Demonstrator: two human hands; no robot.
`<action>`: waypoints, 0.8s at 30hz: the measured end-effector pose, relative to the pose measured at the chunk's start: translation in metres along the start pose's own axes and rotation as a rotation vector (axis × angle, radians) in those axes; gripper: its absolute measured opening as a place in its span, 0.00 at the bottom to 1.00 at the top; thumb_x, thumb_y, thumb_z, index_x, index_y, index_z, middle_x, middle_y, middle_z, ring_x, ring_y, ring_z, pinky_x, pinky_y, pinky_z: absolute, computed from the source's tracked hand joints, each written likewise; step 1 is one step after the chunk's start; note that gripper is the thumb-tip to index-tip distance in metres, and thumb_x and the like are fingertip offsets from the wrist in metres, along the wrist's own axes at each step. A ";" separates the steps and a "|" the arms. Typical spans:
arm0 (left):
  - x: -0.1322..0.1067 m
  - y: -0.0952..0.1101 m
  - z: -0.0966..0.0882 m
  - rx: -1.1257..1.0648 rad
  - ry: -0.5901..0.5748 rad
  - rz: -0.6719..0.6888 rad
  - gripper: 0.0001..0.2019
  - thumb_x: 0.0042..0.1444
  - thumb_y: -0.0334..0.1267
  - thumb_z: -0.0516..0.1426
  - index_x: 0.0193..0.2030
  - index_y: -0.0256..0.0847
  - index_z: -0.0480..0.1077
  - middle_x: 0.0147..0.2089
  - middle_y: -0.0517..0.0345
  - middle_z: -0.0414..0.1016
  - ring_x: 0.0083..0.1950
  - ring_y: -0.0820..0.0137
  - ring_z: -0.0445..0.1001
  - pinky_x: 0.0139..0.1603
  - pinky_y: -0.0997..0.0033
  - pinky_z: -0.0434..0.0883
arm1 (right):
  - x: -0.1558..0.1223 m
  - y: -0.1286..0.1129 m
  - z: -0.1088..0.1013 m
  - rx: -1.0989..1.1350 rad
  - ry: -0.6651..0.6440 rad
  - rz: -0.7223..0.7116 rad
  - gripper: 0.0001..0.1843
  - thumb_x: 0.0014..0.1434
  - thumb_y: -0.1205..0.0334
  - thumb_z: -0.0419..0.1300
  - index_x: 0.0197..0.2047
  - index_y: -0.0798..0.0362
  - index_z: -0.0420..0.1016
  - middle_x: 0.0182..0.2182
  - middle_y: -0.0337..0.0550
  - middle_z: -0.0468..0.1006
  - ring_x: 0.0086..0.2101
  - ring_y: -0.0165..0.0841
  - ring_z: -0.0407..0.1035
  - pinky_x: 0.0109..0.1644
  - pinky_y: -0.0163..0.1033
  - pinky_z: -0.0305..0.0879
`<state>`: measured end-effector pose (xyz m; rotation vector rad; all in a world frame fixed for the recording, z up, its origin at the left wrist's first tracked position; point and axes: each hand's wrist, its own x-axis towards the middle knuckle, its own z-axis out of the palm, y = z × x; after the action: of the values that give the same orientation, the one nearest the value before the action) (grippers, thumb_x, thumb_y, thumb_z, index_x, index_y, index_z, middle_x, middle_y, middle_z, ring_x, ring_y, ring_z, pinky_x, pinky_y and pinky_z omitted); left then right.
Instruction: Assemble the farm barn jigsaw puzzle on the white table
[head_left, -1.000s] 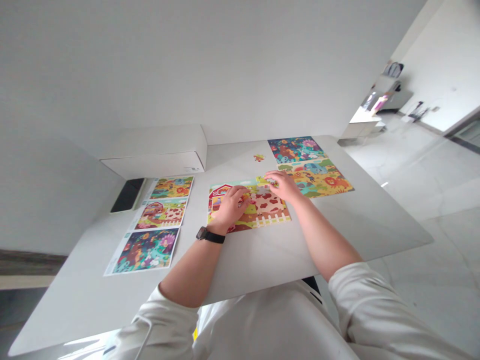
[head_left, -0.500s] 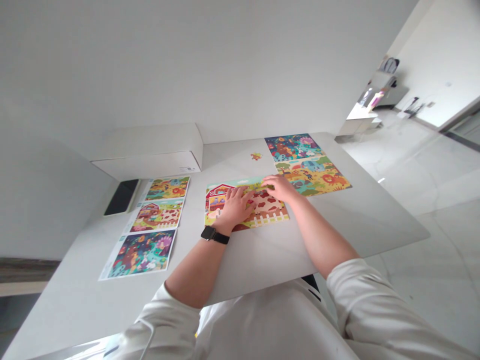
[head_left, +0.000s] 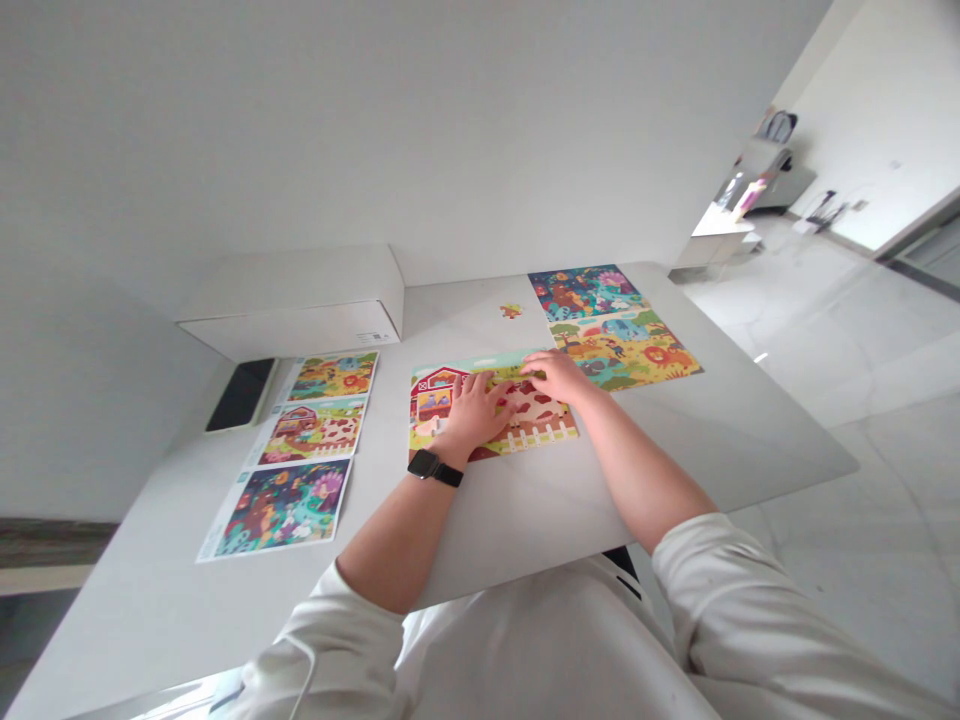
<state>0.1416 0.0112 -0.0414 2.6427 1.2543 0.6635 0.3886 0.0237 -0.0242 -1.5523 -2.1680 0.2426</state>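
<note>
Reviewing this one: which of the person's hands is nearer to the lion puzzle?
The right hand. It is at the left edge of the lion puzzle; the left hand is farther to the left, spread over the farm puzzle.

At centre, the farm puzzle (head_left: 538, 402) looks like smooth printed card; the tabletop (head_left: 525, 530) is smooth and matt. Left of centre are thin printed paper (head_left: 285, 505) and a glossy-faced phone (head_left: 240, 393). Lower right, the sleeve (head_left: 750, 580) is matt cloth; far right, the floor (head_left: 885, 440) looks polished.
</note>
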 end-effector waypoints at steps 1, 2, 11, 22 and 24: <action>0.000 0.000 0.000 0.000 0.002 -0.001 0.21 0.69 0.52 0.61 0.64 0.51 0.78 0.69 0.41 0.71 0.70 0.43 0.67 0.76 0.29 0.56 | 0.000 0.000 0.000 -0.002 -0.005 -0.001 0.18 0.61 0.72 0.67 0.48 0.43 0.91 0.56 0.44 0.86 0.54 0.43 0.80 0.66 0.51 0.72; 0.000 0.000 0.001 0.001 0.004 -0.002 0.21 0.69 0.52 0.61 0.64 0.51 0.78 0.69 0.42 0.72 0.70 0.43 0.67 0.77 0.29 0.56 | 0.000 0.000 0.000 -0.005 -0.010 -0.002 0.18 0.61 0.72 0.67 0.49 0.44 0.91 0.56 0.44 0.86 0.53 0.43 0.80 0.66 0.51 0.72; -0.001 0.001 0.000 0.027 0.008 0.000 0.20 0.67 0.49 0.63 0.63 0.51 0.79 0.69 0.42 0.72 0.70 0.42 0.68 0.78 0.28 0.55 | 0.000 0.000 0.001 -0.016 -0.014 -0.005 0.16 0.63 0.69 0.68 0.48 0.42 0.91 0.56 0.43 0.86 0.53 0.43 0.79 0.65 0.52 0.72; -0.001 0.002 0.000 0.025 0.006 0.001 0.20 0.68 0.53 0.62 0.63 0.52 0.79 0.68 0.41 0.72 0.71 0.41 0.67 0.78 0.24 0.52 | -0.003 -0.011 0.000 -0.080 -0.041 -0.011 0.15 0.64 0.67 0.67 0.49 0.43 0.91 0.51 0.46 0.86 0.51 0.44 0.78 0.65 0.51 0.72; -0.001 0.003 -0.001 0.037 -0.009 0.001 0.20 0.69 0.53 0.61 0.63 0.52 0.79 0.69 0.41 0.72 0.71 0.40 0.67 0.78 0.22 0.51 | -0.003 -0.015 -0.002 -0.084 -0.071 -0.007 0.15 0.64 0.67 0.67 0.49 0.43 0.91 0.50 0.46 0.87 0.50 0.44 0.79 0.65 0.51 0.73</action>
<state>0.1424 0.0084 -0.0399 2.6722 1.2752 0.6334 0.3778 0.0152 -0.0177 -1.6037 -2.2642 0.2097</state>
